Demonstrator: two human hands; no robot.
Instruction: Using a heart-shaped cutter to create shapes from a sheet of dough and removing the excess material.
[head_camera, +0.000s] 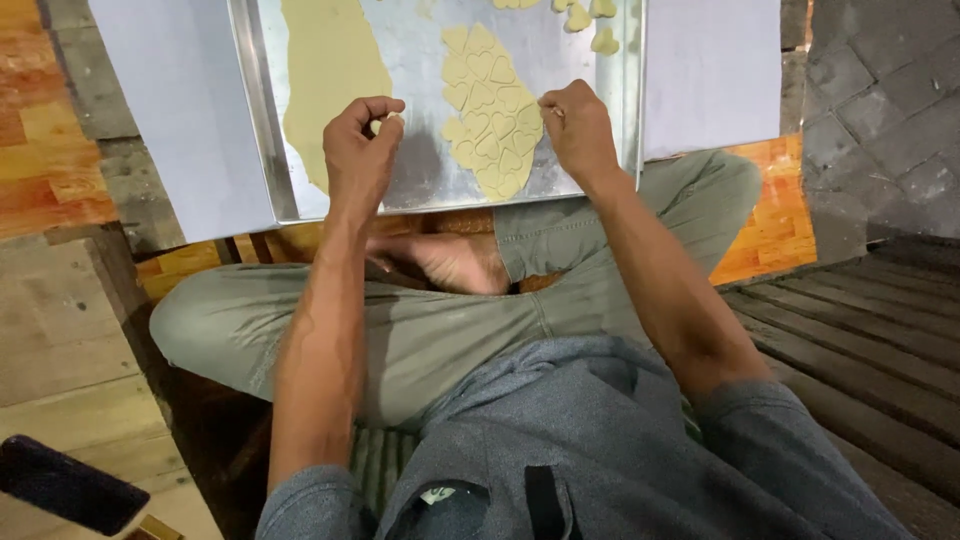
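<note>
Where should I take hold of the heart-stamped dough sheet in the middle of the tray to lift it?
Probably by the right-hand rim of the heart-stamped dough sheet, coming in low from the right, where the right hand already pinches its edge. It lies flat and thin on the metal tray, and the heart cuts likely weaken the middle. The left hand holds a small dough piece.

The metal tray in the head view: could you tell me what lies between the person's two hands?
Between the left hand and right hand, the head view shows a dough sheet stamped with hearts on the metal tray.
</note>
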